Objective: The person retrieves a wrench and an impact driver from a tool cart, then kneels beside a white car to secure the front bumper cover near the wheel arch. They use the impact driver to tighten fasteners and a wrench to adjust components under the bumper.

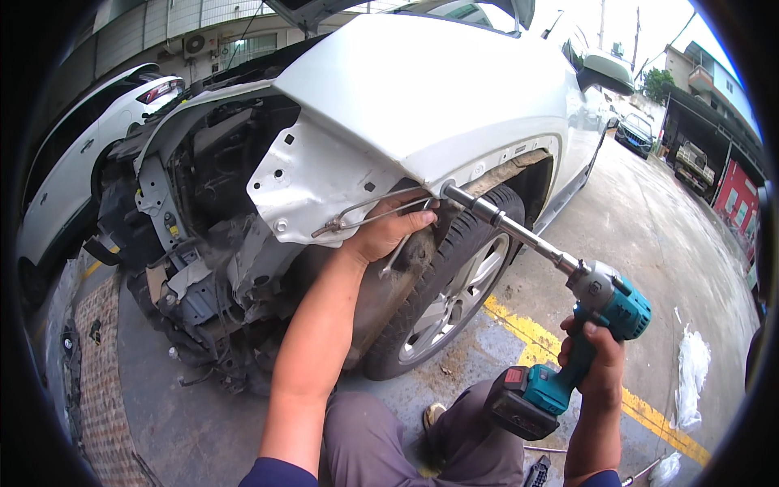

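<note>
My right hand point(596, 353) is wrapped round the grip of a teal and black cordless impact wrench point(610, 300). A long extension bar with a socket point(527, 237) runs from it to the front lower corner of the white fender point(454, 97), by the wheel arch. The socket's tip meets the panel's edge there; any bolt inside it is hidden. Just left of the socket, my left hand point(388, 231) is closed round a thin bent metal rod point(377, 209) under the bare bracket end point(312, 183) of the fender. Its fingertips are partly hidden behind the rod and panel.
Below the fender stands the front wheel point(454, 300). The car's stripped front end point(203, 243) shows exposed parts at left. Another white car point(89, 138) is parked beyond. Clear plastic wrap point(690, 377) lies on the concrete at right, near a yellow line point(527, 329). Tools lie by my legs.
</note>
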{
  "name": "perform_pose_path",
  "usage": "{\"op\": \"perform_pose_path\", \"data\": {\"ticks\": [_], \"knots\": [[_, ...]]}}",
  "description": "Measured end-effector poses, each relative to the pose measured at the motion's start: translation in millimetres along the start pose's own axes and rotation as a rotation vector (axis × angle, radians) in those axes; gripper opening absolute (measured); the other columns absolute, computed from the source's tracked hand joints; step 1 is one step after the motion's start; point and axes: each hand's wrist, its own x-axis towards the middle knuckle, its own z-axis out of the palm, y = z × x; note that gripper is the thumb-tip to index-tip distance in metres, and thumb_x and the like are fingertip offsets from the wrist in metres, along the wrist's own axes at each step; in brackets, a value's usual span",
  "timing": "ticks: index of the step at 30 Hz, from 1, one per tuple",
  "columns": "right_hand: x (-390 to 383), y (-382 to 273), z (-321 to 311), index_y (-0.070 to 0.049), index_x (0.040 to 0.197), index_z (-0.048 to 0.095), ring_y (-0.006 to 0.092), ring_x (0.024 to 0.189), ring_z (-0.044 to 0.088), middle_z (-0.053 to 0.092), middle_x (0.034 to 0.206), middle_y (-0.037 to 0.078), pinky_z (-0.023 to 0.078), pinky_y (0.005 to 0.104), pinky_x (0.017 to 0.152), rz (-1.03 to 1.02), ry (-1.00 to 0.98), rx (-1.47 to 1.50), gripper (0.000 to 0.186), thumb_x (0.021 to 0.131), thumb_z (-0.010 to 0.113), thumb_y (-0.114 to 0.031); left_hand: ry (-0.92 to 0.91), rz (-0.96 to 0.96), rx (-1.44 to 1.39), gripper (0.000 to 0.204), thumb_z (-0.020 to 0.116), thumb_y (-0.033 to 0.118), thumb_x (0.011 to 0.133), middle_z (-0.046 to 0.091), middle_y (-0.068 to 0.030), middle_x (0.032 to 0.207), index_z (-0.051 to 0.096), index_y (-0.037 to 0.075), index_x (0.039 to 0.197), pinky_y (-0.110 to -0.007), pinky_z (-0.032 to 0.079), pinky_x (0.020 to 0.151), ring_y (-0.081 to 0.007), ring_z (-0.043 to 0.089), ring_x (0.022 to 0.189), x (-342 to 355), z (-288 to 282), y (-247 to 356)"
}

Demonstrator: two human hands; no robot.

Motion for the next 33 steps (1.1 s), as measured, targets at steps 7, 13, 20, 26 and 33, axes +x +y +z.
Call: {"op": "perform_pose_path", "data": {"ticks": [7, 13, 20, 26, 33], "knots": [[-11.7, 9.4, -1.4, 0.006, 0.120, 0.050, 0.0218, 0.062, 0.063, 0.063, 0.096, 0.018, 0.053, 0.0327, 0.051, -0.161, -0.050, -0.176, 0.054, 0.071, 0.070, -0.009, 0.030, 0.051, -0.002, 0.027, 0.062, 0.010, 0.092, 0.063, -0.0030, 0.102, 0.062, 0.002, 0.117, -0.026, 0.048, 0.085, -0.0118, 0.058, 0.093, -0.6, 4.1, 1.9], [-10.6, 3.1, -0.3, 0.005, 0.120, 0.051, 0.0220, 0.059, 0.062, 0.063, 0.094, 0.018, 0.052, 0.0315, 0.049, -0.116, -0.019, -0.108, 0.054, 0.070, 0.070, -0.007, 0.080, -0.002, 0.182, 0.028, 0.058, 0.029, 0.094, 0.060, 0.0001, 0.078, 0.066, 0.003, 0.102, -0.022, 0.040, 0.064, -0.0077, 0.052, 0.071, -0.4, 17.2, 15.4], [-0.9, -8.3, -1.2, 0.003, 0.118, 0.053, 0.0219, 0.059, 0.062, 0.063, 0.093, 0.017, 0.052, 0.0320, 0.049, -0.140, -0.037, -0.175, 0.051, 0.069, 0.067, -0.004, 0.178, 0.040, -0.135, 0.046, 0.039, 0.038, 0.091, 0.063, -0.0050, 0.080, 0.066, 0.002, 0.104, -0.027, 0.043, 0.067, -0.0117, 0.054, 0.067, -1.2, 13.1, -0.3], [13.5, -18.0, -19.0, 0.003, 0.117, 0.055, 0.0201, 0.062, 0.062, 0.065, 0.092, 0.016, 0.052, 0.0315, 0.050, -0.116, -0.068, -0.138, 0.051, 0.068, 0.068, -0.004, 0.310, 0.081, -0.235, 0.046, 0.039, 0.028, 0.093, 0.067, -0.0129, 0.097, 0.061, -0.003, 0.116, -0.022, 0.042, 0.047, -0.0128, 0.057, 0.056, -4.9, 40.4, -0.5], [16.4, -19.0, -15.0, 0.003, 0.114, 0.056, 0.0215, 0.059, 0.060, 0.064, 0.089, 0.018, 0.050, 0.0322, 0.049, -0.113, -0.073, -0.120, 0.048, 0.067, 0.065, 0.000, 0.417, 0.063, -0.202, 0.040, 0.039, 0.027, 0.093, 0.062, -0.0107, 0.067, 0.065, -0.003, 0.093, -0.024, 0.039, 0.042, -0.0125, 0.048, 0.045, 2.0, 42.5, 7.0]]}}
